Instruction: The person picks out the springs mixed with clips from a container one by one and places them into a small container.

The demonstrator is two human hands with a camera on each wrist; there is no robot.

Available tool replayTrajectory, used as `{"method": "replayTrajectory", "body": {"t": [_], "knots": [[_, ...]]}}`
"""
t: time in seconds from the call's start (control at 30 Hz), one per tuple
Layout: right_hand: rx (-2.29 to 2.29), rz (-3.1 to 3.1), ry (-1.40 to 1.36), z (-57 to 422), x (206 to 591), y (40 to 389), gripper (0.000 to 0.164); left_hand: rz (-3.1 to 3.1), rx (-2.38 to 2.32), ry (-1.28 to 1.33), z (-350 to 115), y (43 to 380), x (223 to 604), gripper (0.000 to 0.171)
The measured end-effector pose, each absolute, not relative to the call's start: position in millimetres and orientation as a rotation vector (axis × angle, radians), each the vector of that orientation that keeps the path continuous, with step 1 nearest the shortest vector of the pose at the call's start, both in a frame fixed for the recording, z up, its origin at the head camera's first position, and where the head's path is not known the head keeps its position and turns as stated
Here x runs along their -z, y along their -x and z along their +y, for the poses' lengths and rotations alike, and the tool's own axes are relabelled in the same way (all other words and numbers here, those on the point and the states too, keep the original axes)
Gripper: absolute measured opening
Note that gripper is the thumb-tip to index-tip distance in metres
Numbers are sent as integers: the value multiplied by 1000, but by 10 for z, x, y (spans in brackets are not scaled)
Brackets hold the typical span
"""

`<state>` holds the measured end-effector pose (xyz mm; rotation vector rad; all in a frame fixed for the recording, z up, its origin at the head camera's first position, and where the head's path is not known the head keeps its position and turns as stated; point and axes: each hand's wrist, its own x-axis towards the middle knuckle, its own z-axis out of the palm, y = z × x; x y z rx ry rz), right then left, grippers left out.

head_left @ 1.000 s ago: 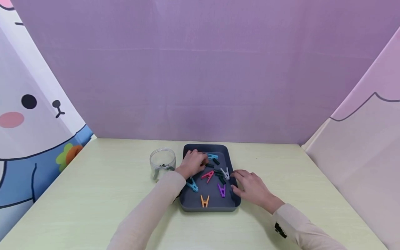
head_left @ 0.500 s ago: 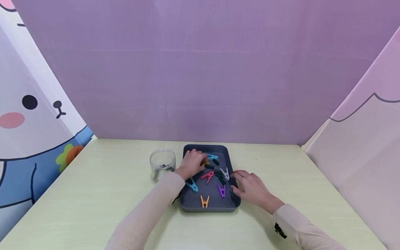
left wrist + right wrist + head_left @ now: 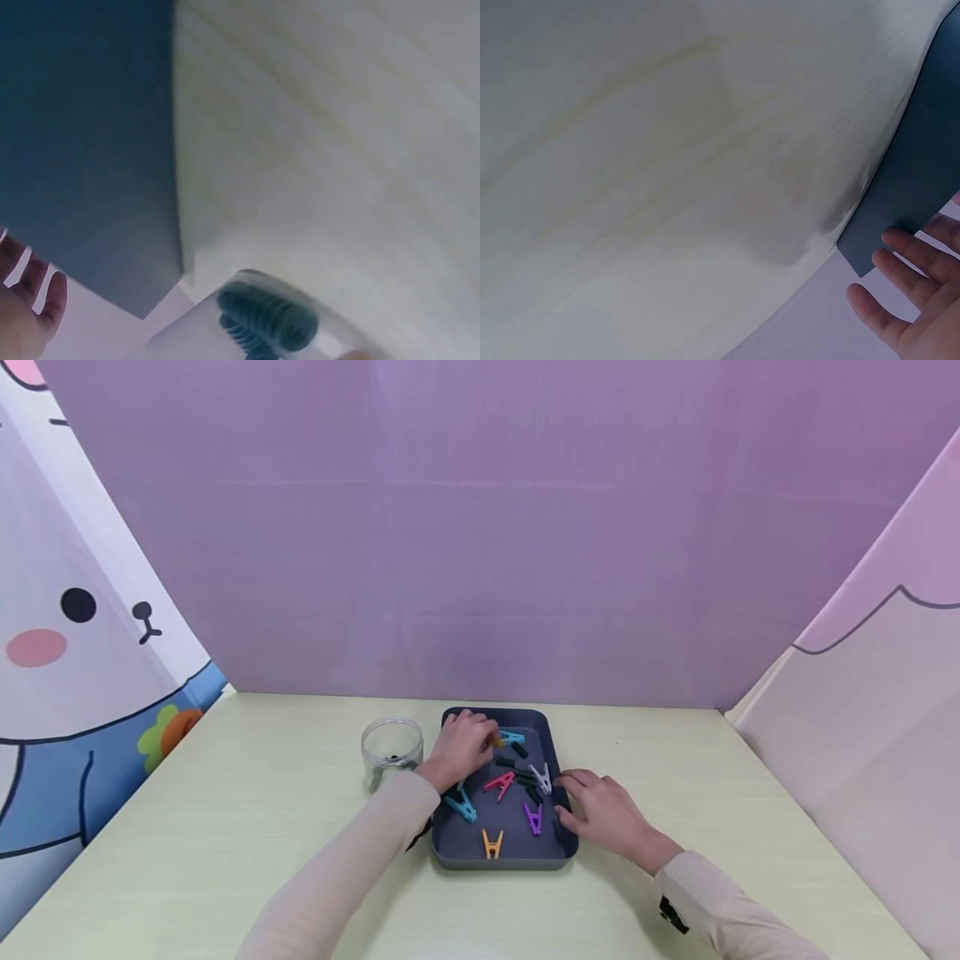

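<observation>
My left hand (image 3: 462,745) reaches over the far left part of the dark grey tray (image 3: 495,862). Its fingertips pinch a small yellow clothespin (image 3: 497,742), mostly hidden by the fingers. Close beyond lies a light blue clothespin (image 3: 512,737), and a second blue clothespin (image 3: 462,806) lies below the wrist. Red (image 3: 500,785), white (image 3: 542,778), purple (image 3: 532,818) and orange (image 3: 492,843) clothespins lie spread over the tray floor, among several dark green ribbed cylinders (image 3: 525,777). My right hand (image 3: 603,810) rests with relaxed fingers at the tray's right rim; in the right wrist view its fingers (image 3: 911,279) touch the tray's outer wall.
A clear round jar (image 3: 392,743) stands just left of the tray, with dark green ribbed cylinders (image 3: 266,315) inside. Both stand on a pale wooden table (image 3: 262,793). A purple cloth (image 3: 480,543) hangs behind, with printed panels at the sides.
My left hand has lifted slightly and shifted toward the far side of the tray, with the yellow clothespin coming into view at its fingertips. The right hand stays at the rim.
</observation>
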<state>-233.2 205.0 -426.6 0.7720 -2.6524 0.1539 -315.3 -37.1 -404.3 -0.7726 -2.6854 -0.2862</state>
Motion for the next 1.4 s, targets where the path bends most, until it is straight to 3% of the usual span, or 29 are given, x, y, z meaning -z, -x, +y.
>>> {"method": "replayTrajectory", "body": {"t": [0.7,1.4], "knots": [[-142,-2641,-792,2053,4259,2350,36,-2515,404,830,-518,2879,3602,12],[-140,-2636,-793,2041,4263,2340,36,-2569,391,710,-1125,2719,3352,14]]}}
